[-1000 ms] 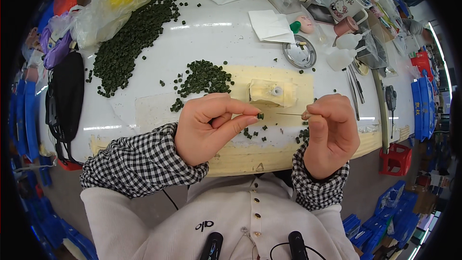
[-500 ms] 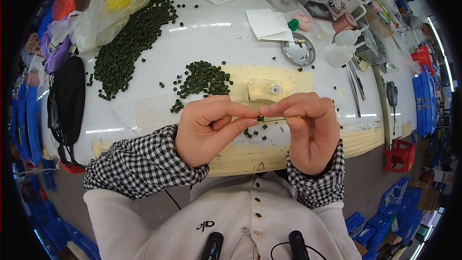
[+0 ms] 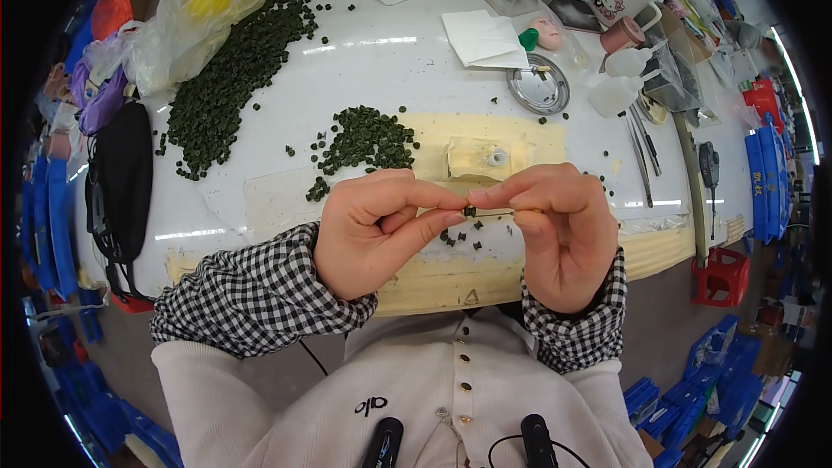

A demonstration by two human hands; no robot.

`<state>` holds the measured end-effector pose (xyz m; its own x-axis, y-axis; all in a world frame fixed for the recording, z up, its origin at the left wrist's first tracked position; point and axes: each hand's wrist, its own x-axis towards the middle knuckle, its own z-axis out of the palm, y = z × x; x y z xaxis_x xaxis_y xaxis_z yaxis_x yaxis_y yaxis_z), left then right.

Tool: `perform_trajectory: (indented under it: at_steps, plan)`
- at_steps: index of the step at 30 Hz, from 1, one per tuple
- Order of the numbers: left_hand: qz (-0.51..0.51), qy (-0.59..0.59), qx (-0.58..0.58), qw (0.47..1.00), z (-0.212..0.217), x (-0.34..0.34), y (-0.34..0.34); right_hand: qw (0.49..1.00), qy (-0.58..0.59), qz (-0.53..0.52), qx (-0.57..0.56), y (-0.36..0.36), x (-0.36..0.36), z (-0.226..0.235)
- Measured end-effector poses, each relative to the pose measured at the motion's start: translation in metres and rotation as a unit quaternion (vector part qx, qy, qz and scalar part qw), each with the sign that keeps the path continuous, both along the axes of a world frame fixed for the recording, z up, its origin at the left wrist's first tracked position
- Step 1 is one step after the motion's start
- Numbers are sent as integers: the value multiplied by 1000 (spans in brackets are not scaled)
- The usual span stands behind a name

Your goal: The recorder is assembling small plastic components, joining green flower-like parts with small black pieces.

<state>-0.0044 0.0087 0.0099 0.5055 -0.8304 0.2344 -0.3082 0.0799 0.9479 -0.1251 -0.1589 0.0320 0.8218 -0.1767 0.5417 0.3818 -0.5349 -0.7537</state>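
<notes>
Left hand (image 3: 368, 230): we are pinching small dark green piece (image 3: 469, 211) at fingertips (image 3: 451, 219). Right hand (image 3: 568, 230): we are gripping thin needle (image 3: 497, 214), hand reaching just beside piece; whether needle is entering piece, we are unable to tell. Beyond hands: tan block (image 3: 472, 159) is sitting on yellow sheet (image 3: 432, 127). Left of block: small green pile (image 3: 367, 140) is lying; farther left, larger green pile (image 3: 227, 87). Right: round metal dish (image 3: 536, 94), then slim metal tools (image 3: 640, 163), on white table (image 3: 381, 78)

Glare streaks on white tabletop (image 3: 381, 78)
</notes>
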Motion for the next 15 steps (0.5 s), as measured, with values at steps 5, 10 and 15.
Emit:
perform_trajectory:
  at_steps: [5,10,15]
  plan:
    - [17,5,27,999,4,-2,2,988,-24,-122,93,-1,3,-3]
    - [12,-3,12,1000,3,-1,-1,969,-18,-212,-123,-16,14,-9]
    - [18,-10,-7,1000,-1,0,1,961,26,-199,-188,-16,20,-16]
